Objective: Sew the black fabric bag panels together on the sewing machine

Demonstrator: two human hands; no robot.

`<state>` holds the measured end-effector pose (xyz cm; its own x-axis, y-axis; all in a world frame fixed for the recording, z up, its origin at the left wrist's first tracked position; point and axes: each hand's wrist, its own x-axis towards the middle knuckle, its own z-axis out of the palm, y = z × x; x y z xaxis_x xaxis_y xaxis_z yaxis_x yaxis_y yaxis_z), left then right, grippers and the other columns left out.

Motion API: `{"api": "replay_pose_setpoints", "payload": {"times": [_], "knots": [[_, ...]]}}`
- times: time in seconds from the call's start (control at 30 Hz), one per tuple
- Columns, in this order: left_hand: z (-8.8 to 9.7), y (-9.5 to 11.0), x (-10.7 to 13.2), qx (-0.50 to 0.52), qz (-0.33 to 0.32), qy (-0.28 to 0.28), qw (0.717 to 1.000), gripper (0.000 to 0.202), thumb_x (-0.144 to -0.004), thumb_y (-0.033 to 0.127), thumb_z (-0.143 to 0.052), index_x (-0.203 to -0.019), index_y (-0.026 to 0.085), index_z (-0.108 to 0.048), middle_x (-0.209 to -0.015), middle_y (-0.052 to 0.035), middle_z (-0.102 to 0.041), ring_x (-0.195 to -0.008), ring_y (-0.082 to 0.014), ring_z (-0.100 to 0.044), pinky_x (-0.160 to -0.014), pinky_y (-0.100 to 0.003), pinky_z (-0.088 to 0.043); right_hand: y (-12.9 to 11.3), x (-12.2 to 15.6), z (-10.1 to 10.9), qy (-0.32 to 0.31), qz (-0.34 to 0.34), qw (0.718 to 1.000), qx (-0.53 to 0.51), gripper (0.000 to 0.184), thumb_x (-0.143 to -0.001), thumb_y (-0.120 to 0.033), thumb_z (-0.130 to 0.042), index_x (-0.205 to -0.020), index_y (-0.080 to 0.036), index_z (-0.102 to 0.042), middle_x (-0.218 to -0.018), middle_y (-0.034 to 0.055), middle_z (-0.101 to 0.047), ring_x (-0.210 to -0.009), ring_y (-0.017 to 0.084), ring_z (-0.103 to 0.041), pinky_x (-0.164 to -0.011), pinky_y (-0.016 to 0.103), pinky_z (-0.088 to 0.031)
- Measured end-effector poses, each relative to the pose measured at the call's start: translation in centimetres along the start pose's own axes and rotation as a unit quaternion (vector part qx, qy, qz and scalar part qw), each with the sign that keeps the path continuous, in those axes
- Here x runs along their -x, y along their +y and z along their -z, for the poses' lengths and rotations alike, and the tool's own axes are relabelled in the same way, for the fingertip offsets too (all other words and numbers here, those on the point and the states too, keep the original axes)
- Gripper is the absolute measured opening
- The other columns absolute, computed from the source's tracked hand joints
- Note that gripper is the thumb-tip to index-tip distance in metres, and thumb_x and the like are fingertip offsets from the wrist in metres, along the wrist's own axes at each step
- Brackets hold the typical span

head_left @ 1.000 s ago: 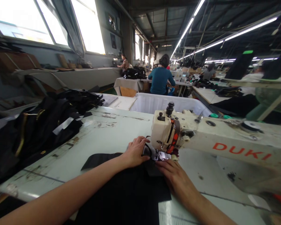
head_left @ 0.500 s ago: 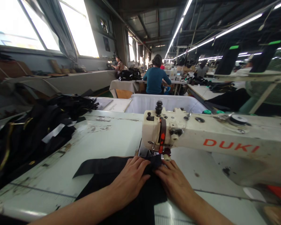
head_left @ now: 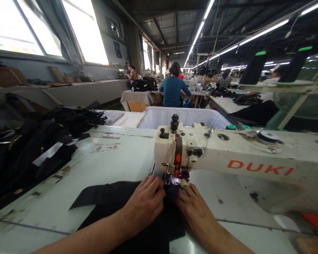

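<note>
Black fabric (head_left: 100, 193) lies on the pale sewing table (head_left: 122, 155), its front part running up to the needle area of a cream sewing machine (head_left: 217, 150) marked DUKI. My left hand (head_left: 144, 199) pinches the fabric with curled fingers just left of the presser foot (head_left: 172, 181). What sits under those fingertips is hidden. To the right of the needle area, my right hand (head_left: 194, 210) rests with its fingers stretched out along the fabric's edge. A strip of fabric sticks out to the left of my left hand.
Dark garments with gold zippers (head_left: 42, 141) are heaped along the table's left side. Behind the machine stands a white plastic bin (head_left: 185, 114). Black thread cones (head_left: 254, 68) stand at the right. A person in a blue top (head_left: 173, 88) sits farther ahead.
My left hand's fingers have gone from lying rather flat to curled on the fabric near the presser foot. My right hand stays close to the needle. The view has shifted slightly.
</note>
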<state>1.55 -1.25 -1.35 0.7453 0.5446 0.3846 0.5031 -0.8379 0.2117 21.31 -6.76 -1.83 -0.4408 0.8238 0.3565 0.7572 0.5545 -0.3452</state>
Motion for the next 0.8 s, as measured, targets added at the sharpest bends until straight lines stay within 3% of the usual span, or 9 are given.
{"api": "replay_pose_setpoints", "payload": {"times": [0.13, 0.3, 0.53, 0.7, 0.8], "knots": [[0.4, 0.1, 0.1, 0.034, -0.046, 0.003, 0.998, 0.017, -0.093, 0.008, -0.044, -0.097, 0.015, -0.059, -0.107, -0.0083, -0.062, -0.106, -0.0207, -0.057, -0.099, -0.037, -0.048, 0.1, 0.0, -0.1, 0.004, -0.007, 1.0, -0.01, 0.029, -0.09, -0.009, -0.056, -0.108, -0.029, -0.068, -0.107, 0.0037, -0.067, -0.11, 0.023, -0.052, -0.1, 0.04, -0.036], [0.0, 0.2, 0.6, 0.006, -0.07, 0.011, 0.997, 0.021, -0.097, 0.013, -0.048, -0.117, 0.014, -0.054, -0.113, -0.0082, -0.066, -0.119, -0.0223, -0.056, -0.112, -0.044, -0.037, 0.5, 0.3, -0.6, 0.002, -0.02, 1.0, 0.022, 0.021, -0.087, -0.011, -0.059, -0.097, -0.027, -0.068, -0.107, 0.0015, -0.067, -0.109, 0.025, -0.052, -0.102, 0.041, -0.032], [-0.1, 0.1, 0.8, 0.02, -0.078, -0.018, 0.997, 0.027, -0.095, 0.007, -0.045, -0.12, 0.012, -0.053, -0.121, -0.0097, -0.064, -0.121, -0.02, -0.055, -0.112, -0.036, -0.038, 0.9, 0.5, -0.6, 0.004, 0.001, 0.996, 0.089, 0.025, -0.078, -0.009, -0.057, -0.092, -0.027, -0.067, -0.108, 0.0025, -0.068, -0.102, 0.027, -0.055, -0.095, 0.042, -0.034], [0.6, -0.6, 0.7, 0.032, -0.066, -0.067, 0.995, 0.037, -0.094, 0.007, -0.044, -0.13, 0.013, -0.048, -0.128, -0.0112, -0.06, -0.123, -0.0211, -0.054, -0.112, -0.034, -0.038, 1.0, 0.3, -0.1, 0.001, 0.028, 0.996, 0.09, 0.038, -0.075, -0.003, -0.054, -0.1, -0.028, -0.066, -0.102, -0.0019, -0.07, -0.1, 0.023, -0.058, -0.098, 0.038, -0.031], [1.2, -1.1, 0.6, 0.062, -0.07, -0.075, 0.993, 0.039, -0.095, 0.009, -0.045, -0.133, 0.016, -0.048, -0.128, -0.0093, -0.06, -0.124, -0.0196, -0.053, -0.113, -0.033, -0.037, 1.2, 0.2, 0.3, -0.001, 0.055, 0.994, 0.093, 0.042, -0.073, -0.004, -0.054, -0.106, -0.028, -0.064, -0.113, -0.0034, -0.069, -0.101, 0.021, -0.059, -0.098, 0.036, -0.03]]}}
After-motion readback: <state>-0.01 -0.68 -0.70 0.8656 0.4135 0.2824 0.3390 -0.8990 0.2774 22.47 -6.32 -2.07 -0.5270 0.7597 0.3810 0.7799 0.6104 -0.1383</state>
